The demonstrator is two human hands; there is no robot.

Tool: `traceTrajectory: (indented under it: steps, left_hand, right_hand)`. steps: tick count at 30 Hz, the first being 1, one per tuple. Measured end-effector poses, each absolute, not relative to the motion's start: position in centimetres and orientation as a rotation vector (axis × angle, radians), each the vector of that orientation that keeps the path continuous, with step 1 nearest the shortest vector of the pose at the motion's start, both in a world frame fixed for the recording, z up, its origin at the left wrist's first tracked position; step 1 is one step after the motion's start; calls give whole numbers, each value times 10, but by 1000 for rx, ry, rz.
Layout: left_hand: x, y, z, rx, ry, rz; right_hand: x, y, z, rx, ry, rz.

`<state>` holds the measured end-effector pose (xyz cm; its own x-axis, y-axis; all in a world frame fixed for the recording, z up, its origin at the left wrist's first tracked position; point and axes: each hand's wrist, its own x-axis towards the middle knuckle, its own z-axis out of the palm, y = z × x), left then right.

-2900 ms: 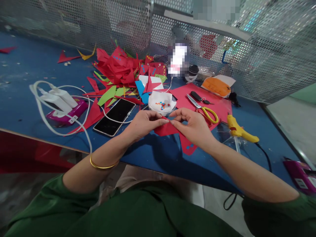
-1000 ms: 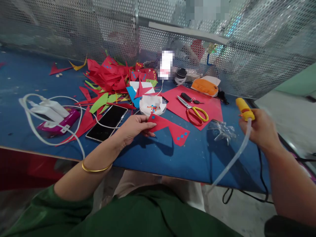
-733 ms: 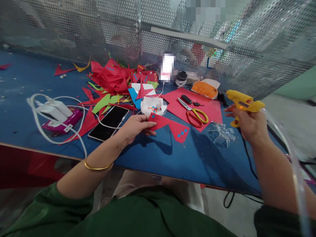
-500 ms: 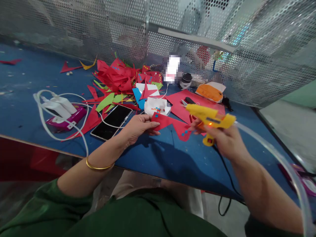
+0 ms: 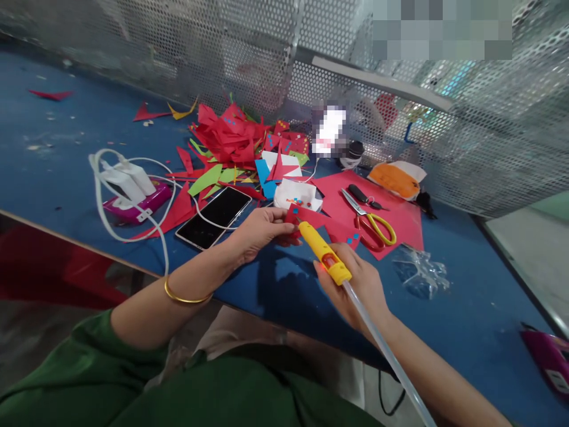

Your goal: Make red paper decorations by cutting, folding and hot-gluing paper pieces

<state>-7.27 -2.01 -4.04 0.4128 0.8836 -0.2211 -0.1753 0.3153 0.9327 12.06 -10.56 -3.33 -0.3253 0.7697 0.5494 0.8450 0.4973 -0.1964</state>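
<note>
Between the thumb and fingers of my left hand (image 5: 262, 233) is the left end of a red paper piece (image 5: 331, 228) with small blue squares on it. A yellow glue gun (image 5: 323, 252) is in the grip of my right hand (image 5: 355, 281), its tip at the paper's left end near a blue square. A long clear glue stick (image 5: 382, 344) runs out of the gun's back. Just behind the paper lies a white dish (image 5: 297, 193) with small coloured bits in it.
Scissors (image 5: 376, 228) lie on a red sheet (image 5: 400, 216) at the right, near crumpled clear plastic (image 5: 422, 273). To the left are a dark phone (image 5: 214, 216), white chargers with cables (image 5: 128, 181) and a heap of red scraps (image 5: 231, 139). A lit phone (image 5: 329, 130) stands behind.
My right hand has moved left and turned the glue gun, bringing its tip to the paper's left end. The scissors and plastic are now uncovered. The whole view has shifted somewhat.
</note>
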Motion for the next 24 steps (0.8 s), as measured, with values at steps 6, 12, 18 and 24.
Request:
traceTrajectory:
  steps: [6, 12, 18, 24]
  left_hand:
    - [-73, -21, -39, 973, 870, 840]
    - [-72, -21, -40, 996, 876, 839]
    - [-73, -21, -38, 1007, 906, 830]
    - [-72, -22, -37, 1012, 916, 835]
  right_hand:
    - [119, -104, -36, -1323, -2138, -202]
    - [120, -104, -36, -1351, -2138, -202]
    - [121, -105, -35, -1348, -2148, -212]
    - [121, -104, -35, -1364, -2144, -236]
